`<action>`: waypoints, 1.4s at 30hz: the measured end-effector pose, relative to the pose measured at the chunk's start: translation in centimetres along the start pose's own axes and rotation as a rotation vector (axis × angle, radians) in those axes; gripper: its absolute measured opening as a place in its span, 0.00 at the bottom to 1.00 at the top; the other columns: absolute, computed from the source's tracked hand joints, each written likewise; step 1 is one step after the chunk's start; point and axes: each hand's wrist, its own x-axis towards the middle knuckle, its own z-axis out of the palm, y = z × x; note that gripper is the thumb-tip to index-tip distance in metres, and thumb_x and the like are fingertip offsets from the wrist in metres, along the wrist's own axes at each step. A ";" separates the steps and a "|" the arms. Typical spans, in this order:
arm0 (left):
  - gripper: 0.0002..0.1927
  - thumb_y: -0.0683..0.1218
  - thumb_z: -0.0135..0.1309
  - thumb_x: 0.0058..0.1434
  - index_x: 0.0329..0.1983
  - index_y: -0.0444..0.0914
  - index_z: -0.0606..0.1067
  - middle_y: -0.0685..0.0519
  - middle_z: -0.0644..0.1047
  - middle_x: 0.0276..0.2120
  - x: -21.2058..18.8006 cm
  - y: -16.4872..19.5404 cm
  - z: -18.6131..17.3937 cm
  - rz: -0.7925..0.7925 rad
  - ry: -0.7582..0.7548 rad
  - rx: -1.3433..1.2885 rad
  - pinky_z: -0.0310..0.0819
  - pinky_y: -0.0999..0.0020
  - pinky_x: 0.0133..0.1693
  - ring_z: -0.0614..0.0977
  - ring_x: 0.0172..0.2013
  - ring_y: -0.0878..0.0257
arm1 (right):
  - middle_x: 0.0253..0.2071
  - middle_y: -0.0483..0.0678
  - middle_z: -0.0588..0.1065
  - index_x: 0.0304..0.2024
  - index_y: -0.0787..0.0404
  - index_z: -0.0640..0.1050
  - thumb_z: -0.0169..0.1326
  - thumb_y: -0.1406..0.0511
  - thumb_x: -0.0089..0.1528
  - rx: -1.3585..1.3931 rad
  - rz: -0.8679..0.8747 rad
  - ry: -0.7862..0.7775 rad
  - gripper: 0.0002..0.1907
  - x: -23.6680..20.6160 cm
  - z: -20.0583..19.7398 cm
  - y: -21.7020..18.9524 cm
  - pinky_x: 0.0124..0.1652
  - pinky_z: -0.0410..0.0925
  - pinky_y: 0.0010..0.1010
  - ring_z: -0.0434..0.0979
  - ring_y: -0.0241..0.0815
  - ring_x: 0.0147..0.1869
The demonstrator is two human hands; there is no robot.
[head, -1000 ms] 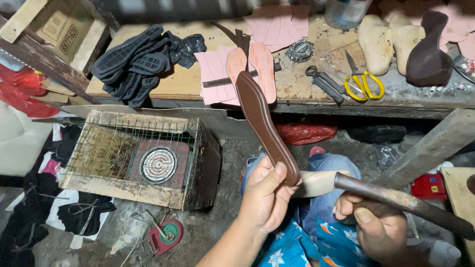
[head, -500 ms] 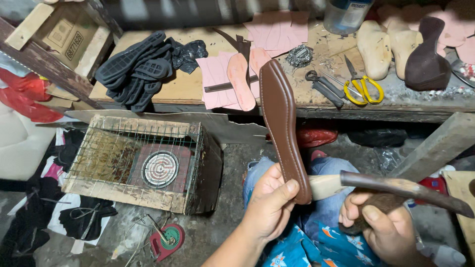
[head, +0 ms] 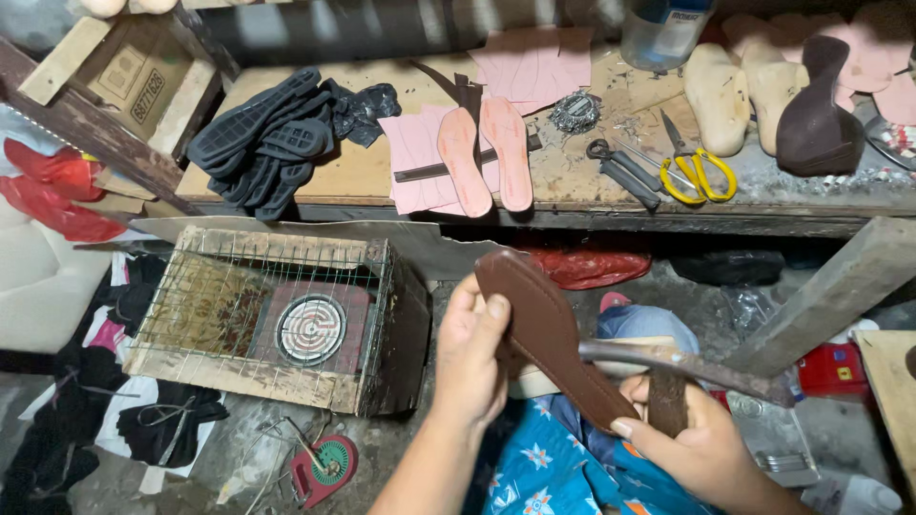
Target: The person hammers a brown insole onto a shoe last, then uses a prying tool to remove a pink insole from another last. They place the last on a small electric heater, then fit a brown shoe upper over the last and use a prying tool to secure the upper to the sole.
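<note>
Brown leather forms the insole-shaped piece (head: pixel 549 334) held low in the view, below the table (head: pixel 353 176) edge and above the person's lap. The left hand (head: pixel 469 358) is closed on its upper end, thumb pressed flat on the smooth face, fingers wrapped behind. The right hand (head: pixel 701 443) is clamped on a dark wooden-handled tool (head: pixel 682 367) (its long metal part runs roughly level across the piece, touching it), thumb tip resting near the piece's lower edge. Both forearms rise from the bottom of the frame. The piece tilts from upper left to lower right. On the table lie two pink insoles (head: pixel 485 157), black treaded soles (head: pixel 262 133) and yellow-handled scissors (head: pixel 701 167). A wire-caged heater box (head: pixel 277 319) stands on the floor.
</note>
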 end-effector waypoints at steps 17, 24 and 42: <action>0.13 0.49 0.57 0.71 0.49 0.35 0.74 0.52 0.78 0.45 -1.0 -0.9 0.1 -0.003 -0.314 0.197 0.73 0.68 0.51 0.78 0.46 0.65 | 0.34 0.54 0.72 0.43 0.71 0.72 0.49 0.66 0.68 -0.080 -0.144 -0.083 0.11 0.5 -3.1 -4.4 0.40 0.70 0.34 0.75 0.42 0.37; 0.12 0.49 0.58 0.69 0.47 0.35 0.75 0.54 0.78 0.43 -1.8 0.4 1.1 0.063 -0.414 0.468 0.72 0.71 0.51 0.77 0.45 0.68 | 0.34 0.52 0.72 0.58 0.70 0.68 0.46 0.71 0.68 -0.022 -0.198 -0.194 0.16 0.2 -3.4 -6.8 0.40 0.71 0.33 0.73 0.42 0.38; 0.08 0.52 0.58 0.67 0.40 0.44 0.78 0.55 0.82 0.39 -2.0 4.3 4.0 0.348 -0.646 1.046 0.72 0.64 0.48 0.83 0.43 0.59 | 0.35 0.51 0.73 0.57 0.65 0.74 0.54 0.69 0.65 -0.369 0.145 -0.189 0.18 2.3 -9.8 -8.6 0.33 0.74 0.35 0.72 0.41 0.33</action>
